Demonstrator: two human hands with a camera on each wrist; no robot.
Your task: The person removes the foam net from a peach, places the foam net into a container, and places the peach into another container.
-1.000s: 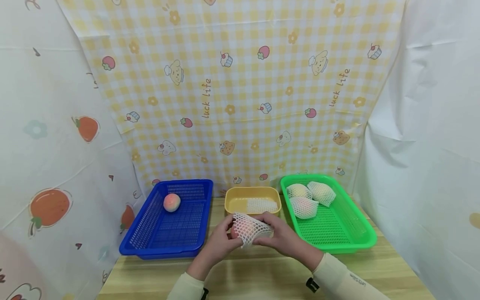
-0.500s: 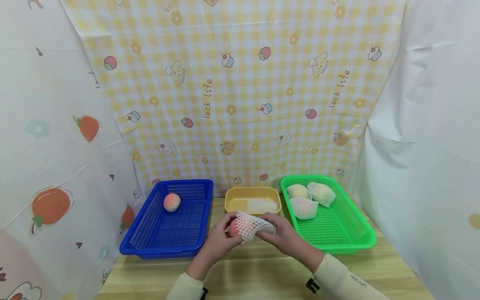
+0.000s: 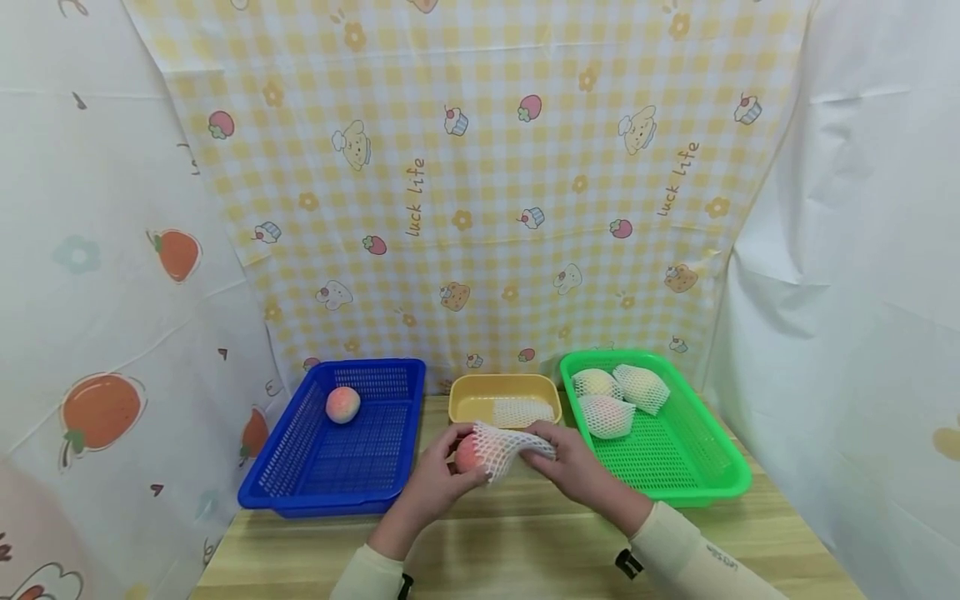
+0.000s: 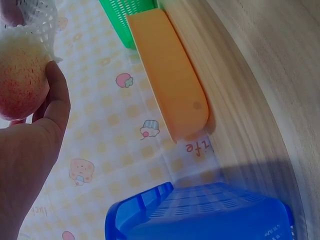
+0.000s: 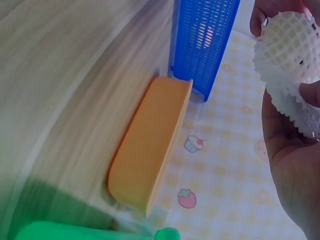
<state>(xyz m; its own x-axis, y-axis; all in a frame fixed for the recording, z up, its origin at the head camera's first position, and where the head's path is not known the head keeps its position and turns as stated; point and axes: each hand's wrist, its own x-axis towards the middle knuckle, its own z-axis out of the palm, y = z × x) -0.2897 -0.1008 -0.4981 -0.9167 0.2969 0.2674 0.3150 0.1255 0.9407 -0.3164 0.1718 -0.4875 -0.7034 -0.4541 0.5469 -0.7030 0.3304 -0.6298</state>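
Observation:
My left hand (image 3: 437, 477) holds a pink and cream peach (image 3: 467, 454) between thumb and fingers, above the table in front of the yellow box. A white foam net sleeve (image 3: 498, 450) covers the peach's right part, while its pink left end shows bare. The sleeve's loose right end is pinched by my right hand (image 3: 567, 465). In the left wrist view the peach (image 4: 22, 75) has the sleeve's edge over its top, with a fingertip against its side. The right wrist view shows the right thumb pressing the net sleeve (image 5: 290, 50).
A blue basket (image 3: 330, 502) on the left holds one bare peach (image 3: 342, 405). The yellow box (image 3: 468, 385) at the back middle holds flat net sleeves (image 3: 522, 412). In the green basket (image 3: 720, 467) on the right lie three netted fruits (image 3: 609, 417). A patterned cloth (image 3: 480, 275) hangs behind.
The right hand has shifted slightly right, stretching the sleeve's loose end that way. More of the peach's pink left end shows now. The left hand stays nearly in place.

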